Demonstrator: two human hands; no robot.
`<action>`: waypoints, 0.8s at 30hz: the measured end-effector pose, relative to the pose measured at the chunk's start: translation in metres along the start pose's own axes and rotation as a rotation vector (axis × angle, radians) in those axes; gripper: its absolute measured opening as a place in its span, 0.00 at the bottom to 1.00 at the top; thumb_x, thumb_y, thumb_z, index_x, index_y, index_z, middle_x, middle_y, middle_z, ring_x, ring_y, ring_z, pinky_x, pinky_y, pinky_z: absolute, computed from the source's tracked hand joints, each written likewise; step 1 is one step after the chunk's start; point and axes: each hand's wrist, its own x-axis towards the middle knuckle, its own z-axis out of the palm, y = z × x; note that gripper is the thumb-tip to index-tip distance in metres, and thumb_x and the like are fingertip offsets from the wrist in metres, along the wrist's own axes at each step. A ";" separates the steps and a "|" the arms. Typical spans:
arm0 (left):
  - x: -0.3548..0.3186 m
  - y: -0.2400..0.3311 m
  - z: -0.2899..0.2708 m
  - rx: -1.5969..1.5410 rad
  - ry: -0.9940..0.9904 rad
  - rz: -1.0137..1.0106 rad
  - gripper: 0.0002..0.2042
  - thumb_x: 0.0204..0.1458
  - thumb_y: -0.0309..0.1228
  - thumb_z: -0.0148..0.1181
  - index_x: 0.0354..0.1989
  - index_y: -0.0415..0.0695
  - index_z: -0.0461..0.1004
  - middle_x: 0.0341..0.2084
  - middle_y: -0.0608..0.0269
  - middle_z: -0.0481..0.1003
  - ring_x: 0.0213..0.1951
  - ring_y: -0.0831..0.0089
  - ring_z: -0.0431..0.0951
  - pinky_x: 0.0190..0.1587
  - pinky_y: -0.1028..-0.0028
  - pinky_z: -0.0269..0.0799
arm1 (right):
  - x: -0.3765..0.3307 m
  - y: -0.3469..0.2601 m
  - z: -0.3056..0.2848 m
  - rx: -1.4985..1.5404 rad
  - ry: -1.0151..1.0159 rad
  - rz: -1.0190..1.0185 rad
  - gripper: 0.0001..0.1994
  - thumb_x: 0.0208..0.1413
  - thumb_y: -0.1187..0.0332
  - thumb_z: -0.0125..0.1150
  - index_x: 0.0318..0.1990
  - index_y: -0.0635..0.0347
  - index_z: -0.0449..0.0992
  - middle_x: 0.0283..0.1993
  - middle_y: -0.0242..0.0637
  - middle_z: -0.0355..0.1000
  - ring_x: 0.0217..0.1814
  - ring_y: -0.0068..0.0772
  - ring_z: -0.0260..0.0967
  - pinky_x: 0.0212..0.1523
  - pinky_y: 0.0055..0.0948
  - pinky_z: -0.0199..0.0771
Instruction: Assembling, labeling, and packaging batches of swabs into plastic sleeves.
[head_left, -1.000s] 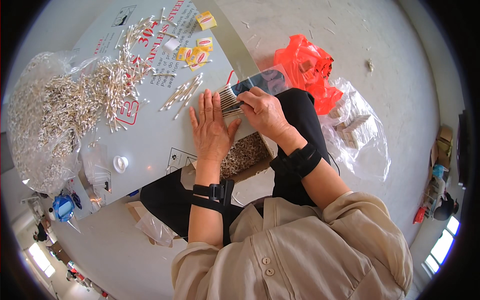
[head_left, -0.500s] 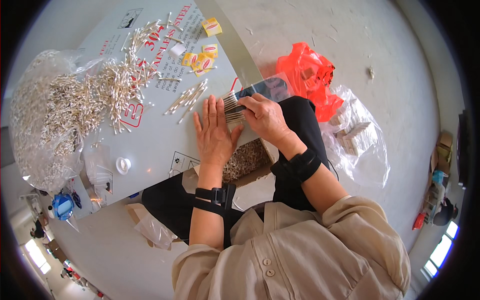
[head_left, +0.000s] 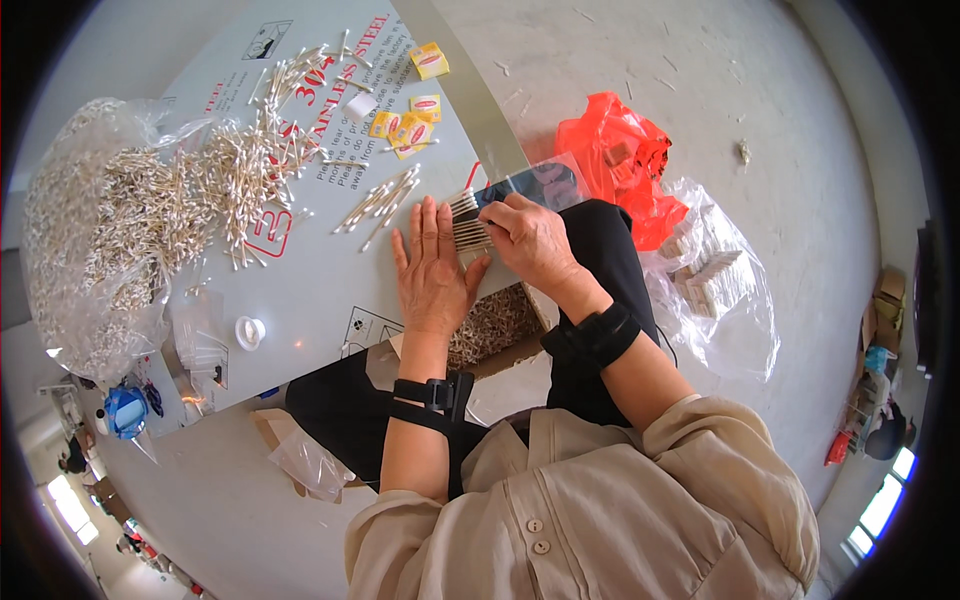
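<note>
My left hand (head_left: pixel 432 272) lies flat on the grey table (head_left: pixel 320 285), palm down, with its fingers stretched beside a row of cotton swabs (head_left: pixel 471 236). At the row's right side my right hand (head_left: pixel 541 246) is closed, thumb and fingers bent together; what it grips, if anything, is hidden. The swabs lie side by side between the two hands. A clear and dark plastic sheet (head_left: pixel 548 181) reaches past the table edge beyond my right hand. A few loose cotton swabs (head_left: pixel 382 206) rest just beyond my left fingertips.
A clear bag (head_left: pixel 62 230) spills a large swab heap (head_left: pixel 235 190) at left. Several small yellow packets (head_left: pixel 429 61) and a white round cup (head_left: pixel 250 332) are on the table. Below its edge sits a cardboard box (head_left: pixel 512 357); a red bag (head_left: pixel 612 150) and clear bag (head_left: pixel 745 310) lie right.
My right hand has shifted slightly toward me along the row, and more of the swabs' middle shows between the hands. My left hand stays flat in place.
</note>
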 end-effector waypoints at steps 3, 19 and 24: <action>0.000 0.000 0.000 -0.008 0.000 -0.001 0.41 0.53 0.50 0.60 0.70 0.39 0.51 0.71 0.49 0.51 0.73 0.57 0.47 0.71 0.49 0.38 | 0.001 -0.002 0.000 0.019 0.023 0.006 0.10 0.49 0.72 0.59 0.41 0.53 0.78 0.30 0.40 0.70 0.35 0.49 0.73 0.35 0.45 0.74; -0.001 -0.001 0.002 -0.001 0.008 0.000 0.41 0.52 0.49 0.61 0.70 0.39 0.52 0.70 0.51 0.51 0.72 0.57 0.48 0.71 0.48 0.38 | 0.007 -0.002 -0.001 -0.037 -0.022 0.017 0.13 0.48 0.70 0.62 0.43 0.54 0.79 0.32 0.40 0.72 0.33 0.48 0.74 0.35 0.41 0.75; -0.001 -0.001 0.003 -0.005 0.016 0.001 0.41 0.52 0.49 0.60 0.70 0.39 0.52 0.71 0.51 0.51 0.72 0.57 0.48 0.71 0.48 0.38 | 0.014 -0.006 -0.013 -0.078 -0.050 -0.082 0.28 0.35 0.70 0.73 0.51 0.54 0.76 0.41 0.41 0.68 0.45 0.45 0.71 0.44 0.38 0.74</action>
